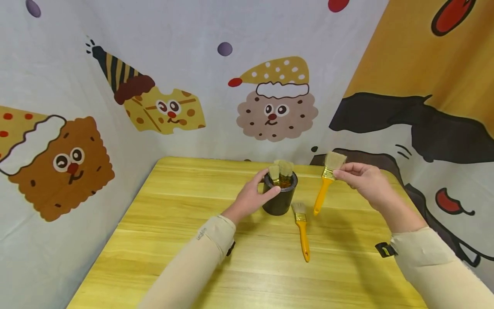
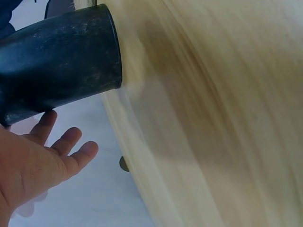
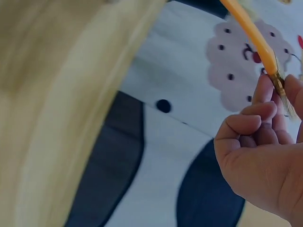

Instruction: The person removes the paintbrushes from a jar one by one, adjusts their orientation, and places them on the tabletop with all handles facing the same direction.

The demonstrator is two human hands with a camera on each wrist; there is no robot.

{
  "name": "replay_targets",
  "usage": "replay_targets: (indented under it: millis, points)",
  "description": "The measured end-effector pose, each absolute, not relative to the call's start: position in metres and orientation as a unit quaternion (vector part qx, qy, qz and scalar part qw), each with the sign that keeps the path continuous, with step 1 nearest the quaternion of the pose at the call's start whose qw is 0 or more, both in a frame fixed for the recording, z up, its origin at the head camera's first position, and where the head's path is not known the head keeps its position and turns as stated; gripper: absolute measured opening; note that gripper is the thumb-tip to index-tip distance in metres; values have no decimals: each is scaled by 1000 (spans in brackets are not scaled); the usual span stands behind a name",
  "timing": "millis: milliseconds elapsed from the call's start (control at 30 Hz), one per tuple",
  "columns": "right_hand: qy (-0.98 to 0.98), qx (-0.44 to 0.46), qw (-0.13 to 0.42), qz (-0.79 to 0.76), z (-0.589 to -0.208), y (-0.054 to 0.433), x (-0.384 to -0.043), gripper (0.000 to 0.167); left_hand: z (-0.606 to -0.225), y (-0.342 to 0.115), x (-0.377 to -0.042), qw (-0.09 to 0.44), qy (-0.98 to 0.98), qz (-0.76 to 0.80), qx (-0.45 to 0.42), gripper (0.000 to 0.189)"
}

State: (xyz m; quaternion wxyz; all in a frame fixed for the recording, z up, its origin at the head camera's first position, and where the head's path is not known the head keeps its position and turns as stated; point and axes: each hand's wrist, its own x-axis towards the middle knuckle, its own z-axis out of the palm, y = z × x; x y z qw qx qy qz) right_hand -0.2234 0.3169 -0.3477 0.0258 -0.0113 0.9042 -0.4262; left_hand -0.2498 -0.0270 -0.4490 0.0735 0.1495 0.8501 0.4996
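Note:
A black cup [image 1: 278, 201] stands on the table with paintbrushes [image 1: 285, 168] in it, bristles up. My left hand [image 1: 252, 195] grips it near the rim, thumb on the near side and forefinger round the far side. In the left wrist view the other fingers [image 2: 68, 142] spread below the cup's dark wall [image 2: 66, 56]. To the right, my right hand [image 1: 364, 179] pinches a paintbrush [image 1: 323, 193] at its metal band, bristles up and yellow handle slanting down. The right wrist view shows that yellow handle [image 3: 253, 33] pointing away from the fingertips.
Another yellow-handled paintbrush [image 1: 303, 238] lies on the wood-grain table [image 1: 173, 257], just in front of the cup, bristles toward the back. A cloth backdrop [image 1: 216, 103] with cartoon food figures hangs along the table's far and left edges.

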Motion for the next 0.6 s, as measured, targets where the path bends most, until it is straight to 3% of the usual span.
replay_targets:
  millis: [367,600]
  points:
    - [881,-27,172,-439,-426,319,-229,51,-455,-25,-248,73,837,526,134,80]
    - [872,-24,204,-445,-461,318,-232,46,-455,-24,-248,70,837,529,125,78]
